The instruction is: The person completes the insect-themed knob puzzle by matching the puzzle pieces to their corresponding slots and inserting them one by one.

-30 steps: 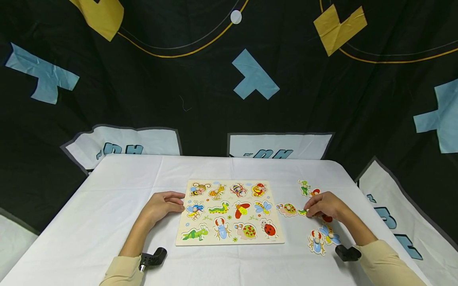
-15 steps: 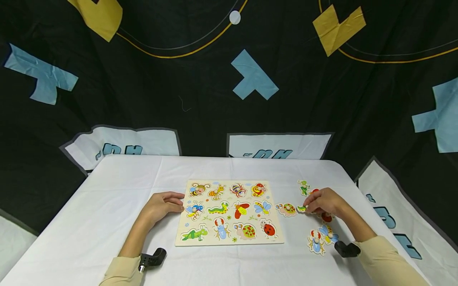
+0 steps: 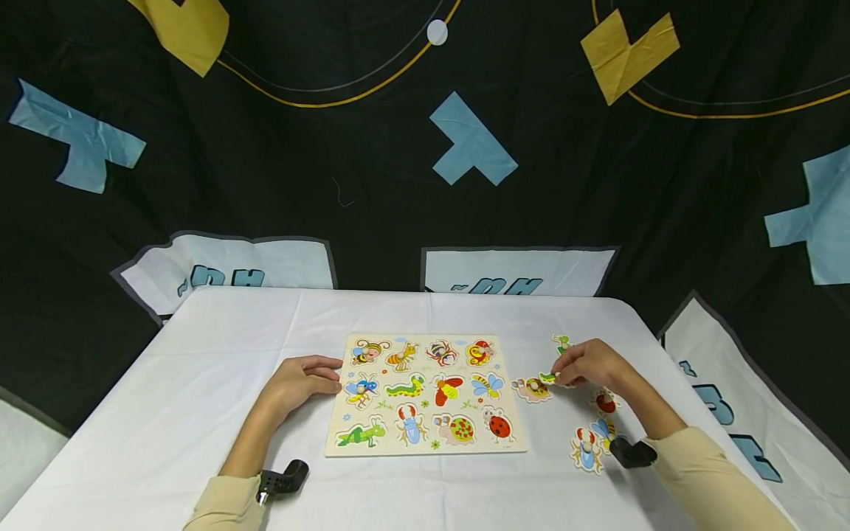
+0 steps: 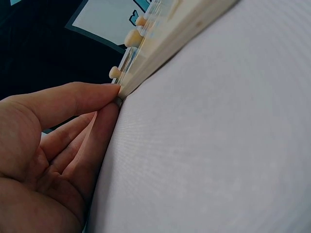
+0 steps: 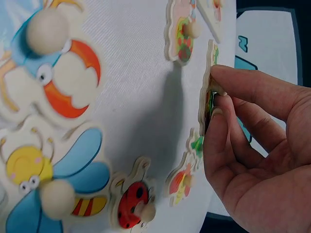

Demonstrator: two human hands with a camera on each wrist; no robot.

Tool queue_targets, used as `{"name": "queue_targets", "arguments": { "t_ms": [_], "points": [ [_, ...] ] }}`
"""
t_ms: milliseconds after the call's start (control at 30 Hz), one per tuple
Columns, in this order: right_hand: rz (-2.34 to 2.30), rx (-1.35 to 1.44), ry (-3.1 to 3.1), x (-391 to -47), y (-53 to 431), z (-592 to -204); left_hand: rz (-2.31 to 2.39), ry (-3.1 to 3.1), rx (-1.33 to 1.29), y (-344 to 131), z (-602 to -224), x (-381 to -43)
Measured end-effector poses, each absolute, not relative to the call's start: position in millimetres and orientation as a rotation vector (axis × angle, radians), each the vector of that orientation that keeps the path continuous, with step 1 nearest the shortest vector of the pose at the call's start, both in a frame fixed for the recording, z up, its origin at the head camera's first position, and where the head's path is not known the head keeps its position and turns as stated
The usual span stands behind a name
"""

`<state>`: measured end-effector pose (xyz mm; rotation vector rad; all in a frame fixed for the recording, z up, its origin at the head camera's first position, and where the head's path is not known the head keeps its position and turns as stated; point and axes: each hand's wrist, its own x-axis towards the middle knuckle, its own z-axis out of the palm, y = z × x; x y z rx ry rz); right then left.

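In the head view, my left hand (image 3: 302,385) rests at the left edge of a wooden insect puzzle board (image 3: 425,451). Its fingertips touch that edge, as the left wrist view also shows. My right hand (image 3: 593,365) holds a caterpillar puzzle piece (image 3: 547,378), pinched at its knob and raised above the table. Seen from the right wrist, the piece (image 5: 206,90) is nearly edge-on. Just left of it lies a snail piece (image 3: 531,390). A grasshopper piece (image 3: 562,342) lies beyond the hand, partly hidden.
Nearer me lie a ladybug piece (image 3: 605,402), a stag beetle piece (image 3: 587,450) and a blue-winged bee piece (image 3: 605,431), the last partly behind the wrist camera. A red-winged piece (image 5: 181,184) shows in the right wrist view. A white cloth covers the table (image 3: 166,413).
My right hand has lifted the caterpillar piece and carried it a little left and away from me. The ladybug piece has come into fuller view. My left hand stays put.
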<state>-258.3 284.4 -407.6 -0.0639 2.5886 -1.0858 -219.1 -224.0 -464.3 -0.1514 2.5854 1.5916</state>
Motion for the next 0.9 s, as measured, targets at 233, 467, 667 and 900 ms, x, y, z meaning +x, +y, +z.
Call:
{"name": "queue_targets", "arguments": {
  "t_ms": [233, 467, 667, 900],
  "points": [
    [-1.085, -0.089, 2.600, -264, 269, -405, 1.579, 2.588, -0.156, -225, -463, -219],
    [-1.067, -0.092, 2.638, -268, 254, -408, 1.635, 2.550, -0.118, -224, -463, -218],
    [-1.065, -0.103, 2.633, -270, 242, -408, 1.626, 2.555, -0.123, -225, -463, -217],
    [-1.068, -0.144, 2.615, -273, 229, -408, 1.627, 2.553, -0.118, -225, -463, -218]
  ]
}}
